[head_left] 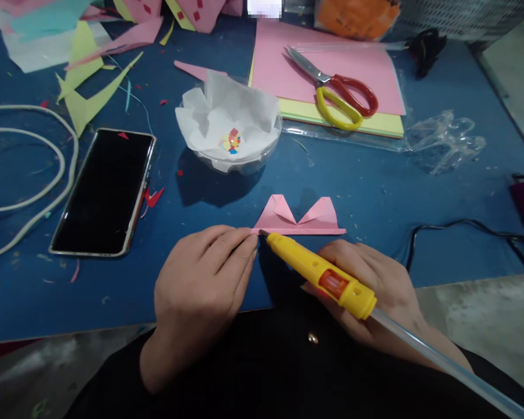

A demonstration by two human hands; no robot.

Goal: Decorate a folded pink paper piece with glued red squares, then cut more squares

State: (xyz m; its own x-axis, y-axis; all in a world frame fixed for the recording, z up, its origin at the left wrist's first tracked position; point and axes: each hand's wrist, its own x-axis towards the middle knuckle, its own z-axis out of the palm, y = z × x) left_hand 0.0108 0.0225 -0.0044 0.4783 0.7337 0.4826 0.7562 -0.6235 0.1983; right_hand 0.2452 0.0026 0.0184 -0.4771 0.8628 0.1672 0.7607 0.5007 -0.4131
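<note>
A folded pink paper piece (pixel 297 220) with two raised peaks lies near the table's front edge. My left hand (pixel 205 273) pinches the left end of its lower strip, fingers pressed together. In my right hand (pixel 371 273) is a yellow hot glue gun (pixel 305 262), a clear glue stick (pixel 441 355) sticking out of its back end. The gun's dark nozzle points left and meets the paper strip beside my left fingertips. My right fingers are partly hidden behind the gun.
Behind the paper stands a clear bowl (pixel 271 145) lined with white paper, holding small coloured bits. Scissors (pixel 336 87) rest on pink and yellow sheets (pixel 271 64). A phone (pixel 105 192) and a white cable (pixel 72 151) lie left; a black cord (pixel 458 224) runs right.
</note>
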